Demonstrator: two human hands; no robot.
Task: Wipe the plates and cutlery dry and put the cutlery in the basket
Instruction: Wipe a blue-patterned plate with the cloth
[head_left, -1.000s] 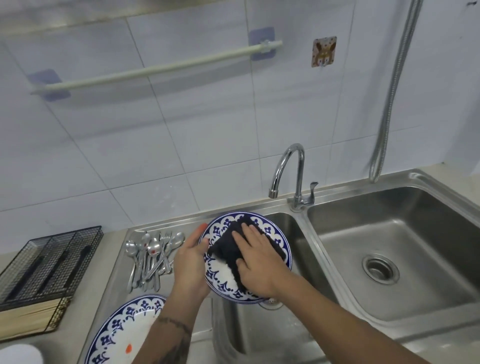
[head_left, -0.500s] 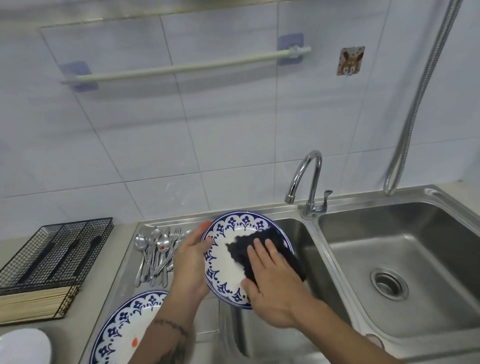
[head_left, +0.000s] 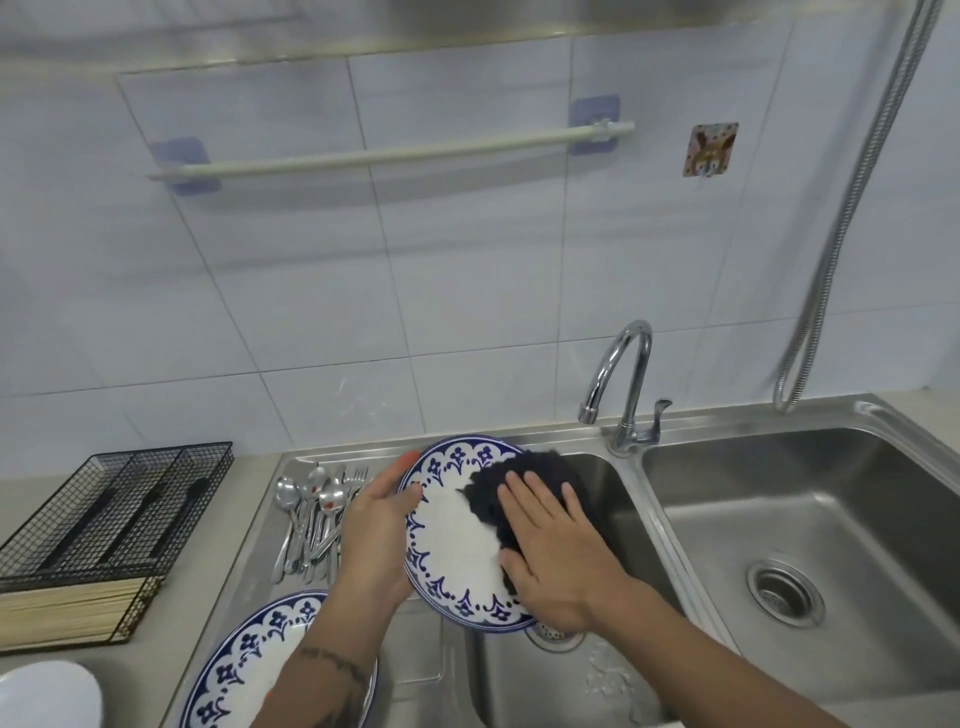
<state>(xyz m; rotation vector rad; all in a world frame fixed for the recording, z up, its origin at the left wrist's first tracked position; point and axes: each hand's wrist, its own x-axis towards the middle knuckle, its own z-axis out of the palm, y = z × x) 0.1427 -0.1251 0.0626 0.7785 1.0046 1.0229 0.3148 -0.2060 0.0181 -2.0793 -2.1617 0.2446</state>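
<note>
My left hand grips the left rim of a white plate with a blue flower border, tilted over the left sink basin. My right hand presses a dark cloth flat against the plate's right side, fingers straight. A second blue-bordered plate lies on the draining board, partly hidden by my left forearm. A pile of several spoons and forks lies on the board left of the held plate. The black wire cutlery basket stands on the counter at the far left.
The steel double sink has a left basin under the plate and a right basin with a drain. A tap stands between them. A hose hangs on the wall. A white dish sits at the bottom left.
My right hand has slid the cloth from the plate's middle to its right side. The view has shifted, so everything sits further right in the frame.
</note>
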